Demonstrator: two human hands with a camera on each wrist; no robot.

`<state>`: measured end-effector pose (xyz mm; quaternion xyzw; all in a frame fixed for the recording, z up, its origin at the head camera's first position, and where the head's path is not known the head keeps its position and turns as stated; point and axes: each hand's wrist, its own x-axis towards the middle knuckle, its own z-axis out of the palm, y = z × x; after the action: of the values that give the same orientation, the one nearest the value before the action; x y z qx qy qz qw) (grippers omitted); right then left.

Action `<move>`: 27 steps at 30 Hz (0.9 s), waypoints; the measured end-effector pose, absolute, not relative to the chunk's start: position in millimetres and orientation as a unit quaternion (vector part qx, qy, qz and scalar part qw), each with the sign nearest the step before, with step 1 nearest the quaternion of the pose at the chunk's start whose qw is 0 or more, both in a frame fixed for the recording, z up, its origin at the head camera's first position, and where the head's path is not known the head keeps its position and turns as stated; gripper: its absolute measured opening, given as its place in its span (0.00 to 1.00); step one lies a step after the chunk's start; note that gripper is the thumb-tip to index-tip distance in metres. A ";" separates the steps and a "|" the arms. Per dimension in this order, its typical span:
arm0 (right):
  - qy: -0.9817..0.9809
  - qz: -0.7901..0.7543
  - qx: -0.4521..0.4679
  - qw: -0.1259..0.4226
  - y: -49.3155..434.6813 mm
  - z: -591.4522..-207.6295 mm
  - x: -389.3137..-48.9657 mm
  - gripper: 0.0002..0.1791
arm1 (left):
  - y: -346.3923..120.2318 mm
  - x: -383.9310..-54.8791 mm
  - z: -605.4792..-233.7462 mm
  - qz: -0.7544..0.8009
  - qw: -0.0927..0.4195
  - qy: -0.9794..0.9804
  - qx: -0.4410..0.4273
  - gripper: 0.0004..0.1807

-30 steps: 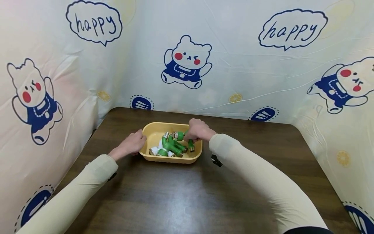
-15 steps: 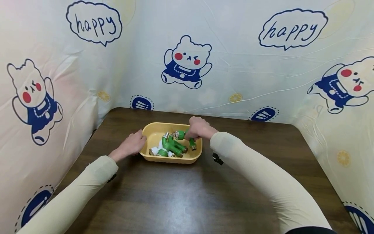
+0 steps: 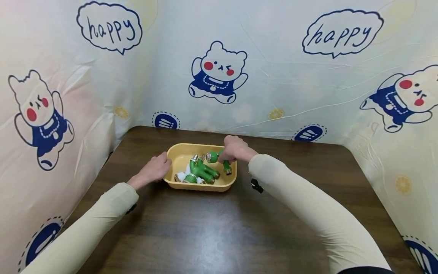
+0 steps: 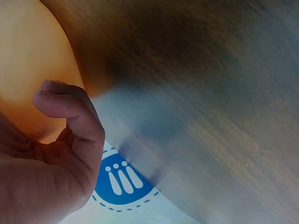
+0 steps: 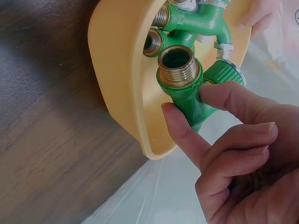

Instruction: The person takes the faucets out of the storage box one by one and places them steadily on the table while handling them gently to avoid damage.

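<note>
Tray (image 3: pixel 198 187), yellow, sits toward the bench's (image 3: pixel 205 224) far edge, left of centre, with a narrow wood strip behind it. Widest bench stretches lie toward the near and right edges; the right sleeve (image 3: pixel 301 201) crosses the right one.

Left hand (image 3: pixel 155 167): grip curled on the tray's left rim. Right hand (image 3: pixel 236 148): grip pinching a green fitting (image 5: pixel 187 100) between thumb and forefinger, at the tray's far right corner, brass threaded end facing the right wrist camera. Other green fittings (image 3: pixel 202 170) lie heaped mid-tray toward the near wall, white fitting (image 3: pixel 180 176) at the near left.

Right hand masks the middle of the held piece from the head view; can't tell whether it touches the tray floor. Fitting count unclear, pieces overlap. Left fingertips hidden from the head view. Bench near edge is cut off, as is a black object (image 3: pixel 366 270) bottom right.
</note>
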<state>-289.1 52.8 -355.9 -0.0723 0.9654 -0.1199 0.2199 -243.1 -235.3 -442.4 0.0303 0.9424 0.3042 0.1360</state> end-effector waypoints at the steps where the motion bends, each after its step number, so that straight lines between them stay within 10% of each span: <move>1: 0.966 -0.118 -0.072 0.220 53.2 -356.4 -288.8 0.17 | -235.3 -242.9 -443.2 0.303 0.135 0.943 0.030 0.21; 27: 0.968 -0.105 -0.077 0.216 63.1 -348.5 -290.0 0.22 | -235.4 -243.0 -442.8 0.302 0.130 0.944 0.040 0.21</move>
<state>-290.0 63.1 -348.5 -0.0770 0.9677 -0.1052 0.2156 -243.0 -235.4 -442.8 0.0397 0.9436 0.3021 0.1298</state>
